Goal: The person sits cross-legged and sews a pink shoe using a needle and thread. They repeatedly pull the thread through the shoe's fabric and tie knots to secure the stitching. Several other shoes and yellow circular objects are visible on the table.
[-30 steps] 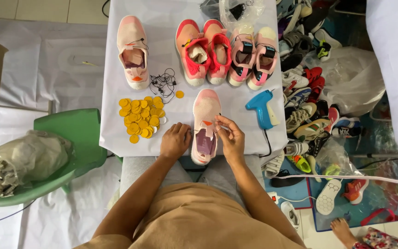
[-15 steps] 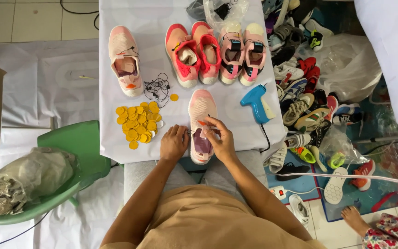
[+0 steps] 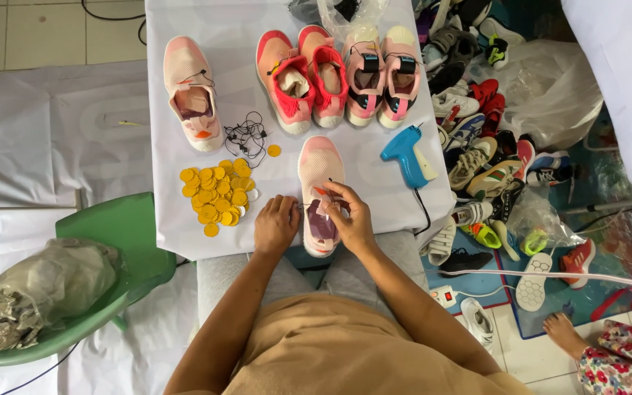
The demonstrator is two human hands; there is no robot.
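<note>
Pink knit sneaker (image 3: pixel 320 183): lies toe toward 12 o'clock at the near table edge, between both hands; soft mesh upper, white rubber sole, dark lining.
Table cover (image 3: pixel 374 164): white sheet, smooth, lightly creased.
Finished row: four sneakers (image 3: pixel 341 77) at 12 o'clock appear already tagged; one pale pink sneaker (image 3: pixel 192 91) at 10 o'clock likewise.
Left hand (image 3: pixel 276 225): fingers curled, steadying the collar side.
Right hand (image 3: pixel 351 216): fingertips pinching something small at the tongue; what it is I cannot tell.
Tagging gun (image 3: pixel 407 155): blue plastic, 2 o'clock, lying unused.
Yellow discs (image 3: pixel 217 196): flat round pile at 9 o'clock, many remaining.
Progress: judged roughly midway on this shoe.
</note>
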